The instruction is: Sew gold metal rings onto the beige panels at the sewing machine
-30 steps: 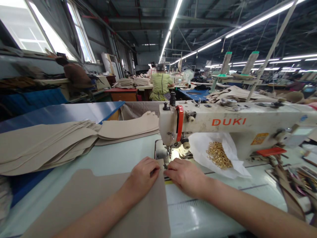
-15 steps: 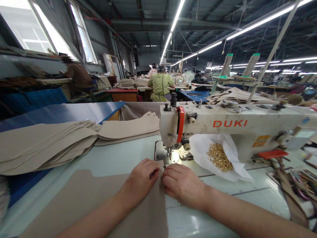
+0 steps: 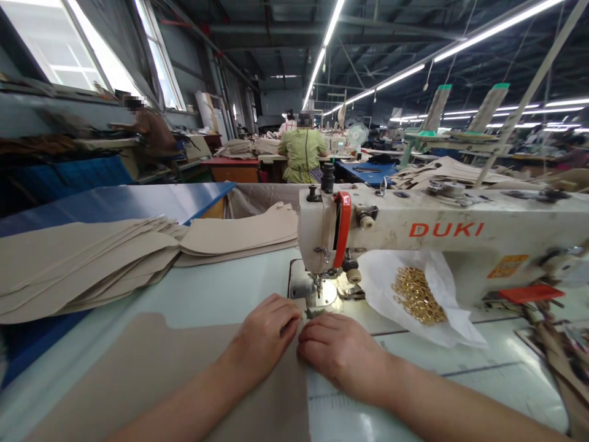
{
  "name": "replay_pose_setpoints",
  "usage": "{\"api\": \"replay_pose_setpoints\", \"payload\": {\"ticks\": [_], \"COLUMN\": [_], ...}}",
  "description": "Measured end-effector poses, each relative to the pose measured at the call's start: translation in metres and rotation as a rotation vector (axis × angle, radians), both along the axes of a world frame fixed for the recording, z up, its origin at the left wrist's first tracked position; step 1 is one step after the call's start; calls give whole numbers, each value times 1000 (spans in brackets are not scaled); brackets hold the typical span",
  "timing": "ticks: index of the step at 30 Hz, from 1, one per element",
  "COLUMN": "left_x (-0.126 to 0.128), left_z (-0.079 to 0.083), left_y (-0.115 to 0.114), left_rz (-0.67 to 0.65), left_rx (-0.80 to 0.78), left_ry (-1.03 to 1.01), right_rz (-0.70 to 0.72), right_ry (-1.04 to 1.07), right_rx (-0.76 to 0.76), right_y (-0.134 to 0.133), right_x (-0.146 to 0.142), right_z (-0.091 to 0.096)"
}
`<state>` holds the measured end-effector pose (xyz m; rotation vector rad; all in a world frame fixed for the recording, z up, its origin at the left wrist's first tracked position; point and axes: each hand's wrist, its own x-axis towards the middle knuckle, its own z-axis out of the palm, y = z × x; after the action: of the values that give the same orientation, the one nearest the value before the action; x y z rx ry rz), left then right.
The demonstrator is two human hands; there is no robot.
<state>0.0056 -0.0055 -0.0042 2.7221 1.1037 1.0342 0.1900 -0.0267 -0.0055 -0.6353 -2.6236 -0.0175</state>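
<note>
A large flat beige panel (image 3: 184,362) lies on the pale tabletop, its far right corner just short of the sewing machine's needle area. My left hand (image 3: 271,322) rests on this corner with its fingers curled and pinched at the panel's edge. Directly beside it, my right hand (image 3: 338,347) is closed at the same edge, fingertips bent inward. A small dark bit shows between the two hands, too small to name. The white sewing machine (image 3: 386,221) stands beyond them, its lit metal needle plate (image 3: 327,292) bare of the panel.
Stacked beige pieces (image 3: 92,261) lie to the left, with another stack (image 3: 239,236) behind. Under the machine arm, a white bag (image 3: 375,276) holds many gold-coloured metal fittings (image 3: 418,298). Straps and tools (image 3: 559,362) lie at right. A person in green (image 3: 301,150) sits ahead.
The view has turned slightly left, so the machine and bag appear farther right. My right hand has shifted slightly down at the panel's edge; my left hand stays nearly in place.
</note>
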Motion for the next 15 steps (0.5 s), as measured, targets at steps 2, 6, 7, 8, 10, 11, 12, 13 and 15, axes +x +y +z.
{"api": "replay_pose_setpoints", "payload": {"ticks": [2,6,7,8,10,11,12,13,15], "left_x": [0,0,0,0,1,1,0,0,0], "left_z": [0,0,1,1,2,2,3,3,3], "left_y": [0,-1,-1,-2,-2,-2,-3,-3,-3], "left_rz": [2,1,1,-1,-3,-4,-3,-1,2], "left_rx": [-9,-5,-4,-3,-3,-4,-4,-2,2], "left_ry": [1,-9,-12,-13,-16,-18,-21,-23,-22], "right_rz": [-1,1,0,-1,-9,-9,-9,-8,-4], "right_ry": [3,18,22,25,22,20,21,25,35], "right_rx": [-1,-4,-4,-3,-3,-2,-2,-3,-3], "right_y": [0,0,-1,-1,-1,-1,-1,-1,-1], "right_x": [0,0,0,0,0,0,0,0,0], "right_z": [0,1,2,2,2,1,1,1,0]}}
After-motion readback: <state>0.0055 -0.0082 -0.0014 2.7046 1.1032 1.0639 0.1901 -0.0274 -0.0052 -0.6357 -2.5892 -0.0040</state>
